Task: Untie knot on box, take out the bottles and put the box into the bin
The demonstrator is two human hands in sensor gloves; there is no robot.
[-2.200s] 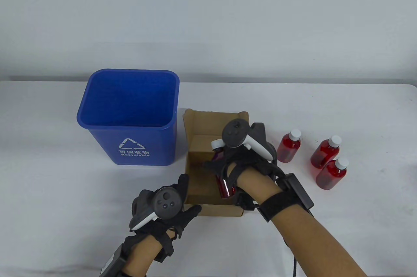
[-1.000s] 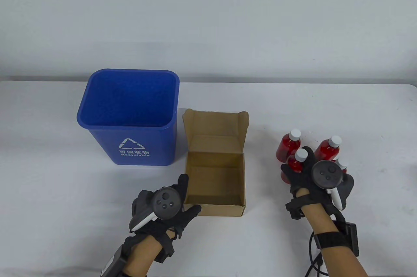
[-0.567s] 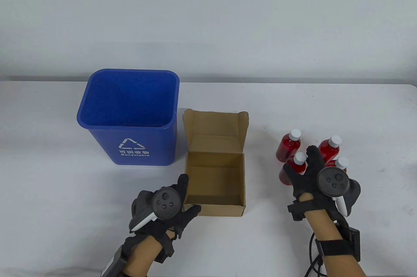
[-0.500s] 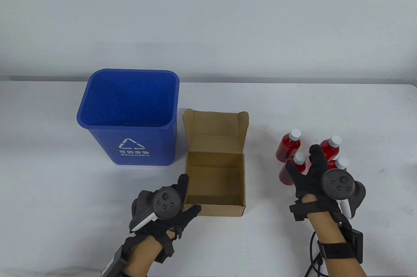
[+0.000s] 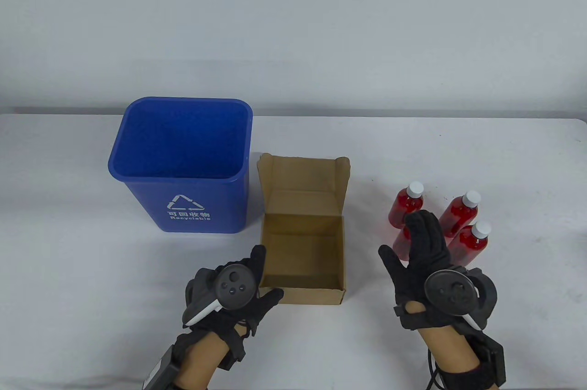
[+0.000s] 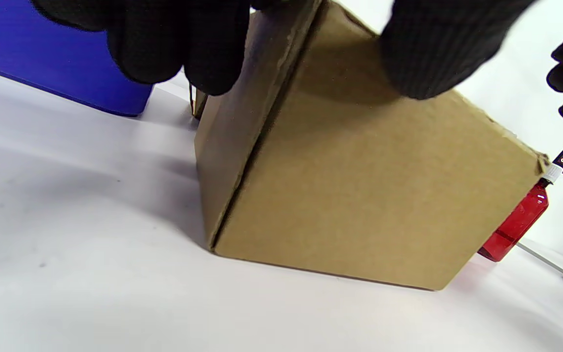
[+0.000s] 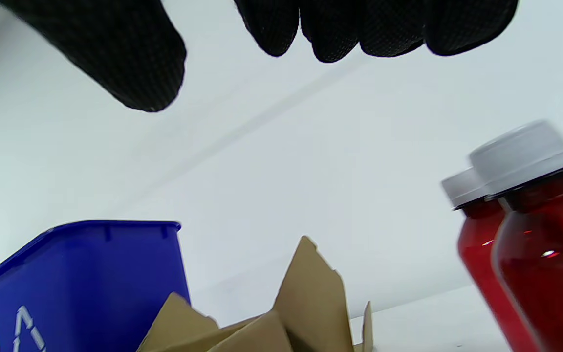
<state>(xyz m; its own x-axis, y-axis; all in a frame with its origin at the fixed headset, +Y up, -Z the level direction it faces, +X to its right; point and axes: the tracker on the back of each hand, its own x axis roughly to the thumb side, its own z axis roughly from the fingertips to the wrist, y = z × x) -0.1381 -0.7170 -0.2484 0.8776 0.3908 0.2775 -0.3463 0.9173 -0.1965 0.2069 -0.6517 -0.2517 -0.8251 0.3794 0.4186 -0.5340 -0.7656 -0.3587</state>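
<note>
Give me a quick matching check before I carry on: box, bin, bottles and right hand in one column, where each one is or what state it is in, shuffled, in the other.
Things:
1. cardboard box
2. blue bin
3. red bottles
4. right hand

States:
A. standing in a group on the table, right of the box
B. fingers straight, holding nothing, raised in front of the bottles
C. lid open, nothing inside, held at its near left corner by the left hand
D. upright, left of the box, nothing visible inside

Pairs: 1-C, 2-D, 3-A, 4-B
</note>
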